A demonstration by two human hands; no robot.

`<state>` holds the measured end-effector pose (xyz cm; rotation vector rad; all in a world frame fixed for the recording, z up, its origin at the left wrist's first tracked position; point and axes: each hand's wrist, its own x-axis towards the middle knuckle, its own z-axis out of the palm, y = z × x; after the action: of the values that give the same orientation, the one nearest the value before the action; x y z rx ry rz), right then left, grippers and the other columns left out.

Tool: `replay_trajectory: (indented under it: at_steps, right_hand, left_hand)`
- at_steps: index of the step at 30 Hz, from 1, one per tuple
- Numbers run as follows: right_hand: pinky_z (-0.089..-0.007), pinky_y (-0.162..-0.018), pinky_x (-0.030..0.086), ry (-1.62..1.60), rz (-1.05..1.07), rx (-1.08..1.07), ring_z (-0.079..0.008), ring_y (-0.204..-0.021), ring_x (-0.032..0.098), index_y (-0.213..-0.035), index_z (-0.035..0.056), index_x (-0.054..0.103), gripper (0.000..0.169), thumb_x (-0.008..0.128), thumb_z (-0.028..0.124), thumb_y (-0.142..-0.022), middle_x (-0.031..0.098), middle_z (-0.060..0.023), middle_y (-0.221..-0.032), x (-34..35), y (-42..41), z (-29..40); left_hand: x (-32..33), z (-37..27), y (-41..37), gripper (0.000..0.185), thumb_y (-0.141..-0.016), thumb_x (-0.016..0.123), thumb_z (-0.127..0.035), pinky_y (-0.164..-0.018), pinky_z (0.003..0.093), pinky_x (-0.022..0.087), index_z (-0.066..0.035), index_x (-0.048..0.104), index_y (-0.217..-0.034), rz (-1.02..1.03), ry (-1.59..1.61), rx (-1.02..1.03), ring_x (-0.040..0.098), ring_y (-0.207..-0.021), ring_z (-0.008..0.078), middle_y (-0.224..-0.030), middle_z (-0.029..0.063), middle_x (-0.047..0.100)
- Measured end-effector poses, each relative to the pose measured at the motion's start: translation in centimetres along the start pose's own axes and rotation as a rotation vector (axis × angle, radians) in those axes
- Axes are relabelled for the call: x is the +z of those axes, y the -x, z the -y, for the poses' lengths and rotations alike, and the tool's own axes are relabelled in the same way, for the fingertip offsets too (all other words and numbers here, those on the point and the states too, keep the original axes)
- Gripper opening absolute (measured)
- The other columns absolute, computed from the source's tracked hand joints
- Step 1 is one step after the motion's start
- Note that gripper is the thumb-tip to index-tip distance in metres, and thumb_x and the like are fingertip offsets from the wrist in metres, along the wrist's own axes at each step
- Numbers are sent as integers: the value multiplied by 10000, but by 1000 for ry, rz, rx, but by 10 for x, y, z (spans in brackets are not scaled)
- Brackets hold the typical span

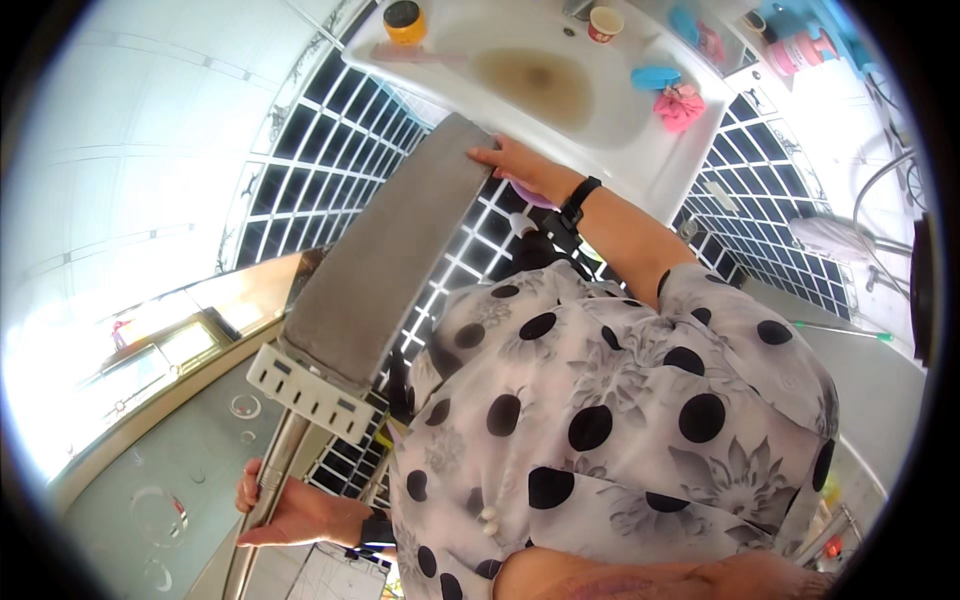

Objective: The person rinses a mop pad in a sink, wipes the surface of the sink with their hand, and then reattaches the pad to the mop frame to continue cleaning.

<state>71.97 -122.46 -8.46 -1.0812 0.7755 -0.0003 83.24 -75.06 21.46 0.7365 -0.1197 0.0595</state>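
A flat mop crosses the left half of the view, its long grey pad (401, 240) tilted from the sink's near edge down toward the lower left. My right hand (525, 161) grips the pad's upper end at the corner, thumb on its face; the other fingers are partly hidden. At the pad's lower end is a beige slotted plastic bracket (311, 394). From it runs the shiny metal pole (271, 469), which my left hand (300, 510) holds between thumb and fingers. A black band (582, 196) sits on my right wrist.
A white basin (660, 169) stands ahead, brownish liquid (536, 82) around its drain. An orange jar (405, 24), paper cup (604, 25), blue item (655, 77) and pink cloth (679, 109) rest there. Black tiles (360, 112) line the wall; a glass-like panel (165, 450) is at left.
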Motion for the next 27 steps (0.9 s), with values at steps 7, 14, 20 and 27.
replay_trajectory:
  at_steps: [7, 14, 20, 27]
  right_hand:
    - [-286, -837, 504, -109, 79, -213, -147, -950, 609, -1199, 0, 558, 451, 712, 272, -873, 616, -61, -1062, -18, -1, 74]
    - [-248, -717, 457, -20, -107, -586, -102, -813, 541, -1072, 41, 619, 367, 571, 385, -952, 586, -1, -905, -58, 3, 113]
    - [-249, -741, 450, 29, -124, -208, -100, -854, 546, -1077, 52, 630, 381, 566, 404, -944, 618, -21, -974, -77, 31, 171]
    - [-314, -763, 463, 733, -98, -485, -178, -837, 582, -1019, 63, 664, 480, 568, 518, -902, 651, -71, -935, -108, -31, 190]
  left_hand:
    - [-35, -17, 30, 384, -808, 759, -294, -984, 399, 379, -94, 431, -799, -38, 188, -11, 460, -821, 184, -786, 20, 398]
    - [-35, 15, 50, 374, -876, 682, -352, -999, 424, 395, -40, 485, -815, -50, 225, -36, 484, -845, 207, -803, 51, 468]
    - [-17, 39, 55, 388, -869, 691, -358, -993, 414, 399, -54, 465, -788, -108, 211, 0, 493, -854, 199, -797, 47, 476]
    - [5, 69, 55, 392, -882, 677, -379, -994, 400, 401, -62, 460, -800, -42, 155, -55, 503, -837, 196, -793, 47, 489]
